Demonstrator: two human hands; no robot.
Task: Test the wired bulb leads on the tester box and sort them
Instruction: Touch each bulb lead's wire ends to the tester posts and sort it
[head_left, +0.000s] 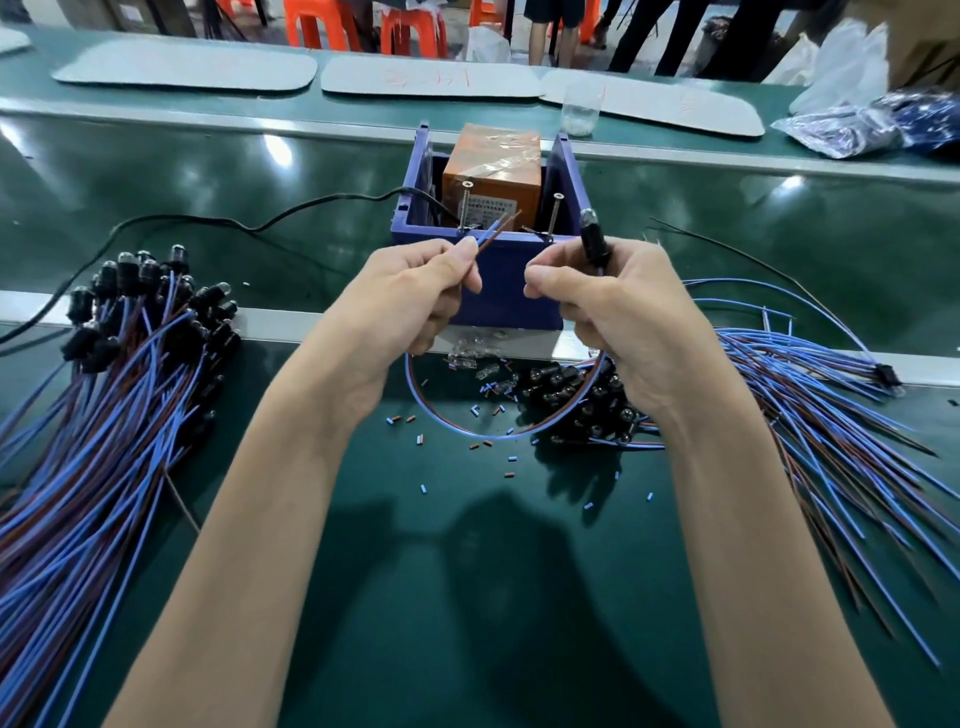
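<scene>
- Right now one wired bulb lead (498, 435) is held between two bare hands, just in front of the tester box (501, 283).
- The left hand (410, 306) pinches the lead's two wire ends (485, 240), one blue and one brown, between thumb and forefinger. The tips point up toward the box's near rim, close to the left screw (464, 205); whether they touch it cannot be told.
- The right hand (628, 317) has its fingers curled round the lead's black bulb holder (592, 236), which stands upright just beside the right screw (556, 214).
- Below both hands, the lead's paired wires hang in a single loop over the green belt (467, 597).
- The one blue box holds one orange block (493, 171) wrapped in clear tape. Both screws stand upright at its near rim, and one black cable (208, 221) runs off to its left.
- Two heaps of blue-and-brown leads lie on the belt: the left heap (130, 374) and the right heap (810, 410), well apart.
- Many short insulation scraps (421, 439) lie scattered between the forearms, too many to count.
- A few small clear bulbs (472, 359) lie at the box's foot.
- On the far side lie three pale mats (187, 70) and one clear cup (579, 111).
</scene>
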